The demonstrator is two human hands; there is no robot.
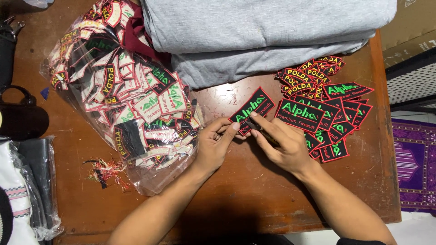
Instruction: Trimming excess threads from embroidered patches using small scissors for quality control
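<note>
Head view, looking down at your brown wooden counter [236, 190]. Your left hand [217, 144] and right hand [282, 144] meet near the counter's middle, both on one black patch [251, 110] with a red border and green lettering. The patch lies tilted, its upper end pointing toward the folded grey cloth [268, 36] at the far edge. Your left hand grasps the patch's lower end, thumb and fingers pinched on it; your right hand grips a thin dark tool, its kind hard to tell, with the index fingertip pressed on the patch's lower edge. So the patch sits just beyond both hands, touching both, between them and the cloth.

Just to the right of your right hand, a loose pile of like patches [329, 122] is spread on the counter, some rectangular, some arched with yellow lettering at the far end. To the left of your left hand, touching near the wrist, a clear plastic bag [122, 100] is stuffed with more patches, many showing pale backs. A small tangle of thread scraps [105, 171] lies beside the bag's near edge.
</note>
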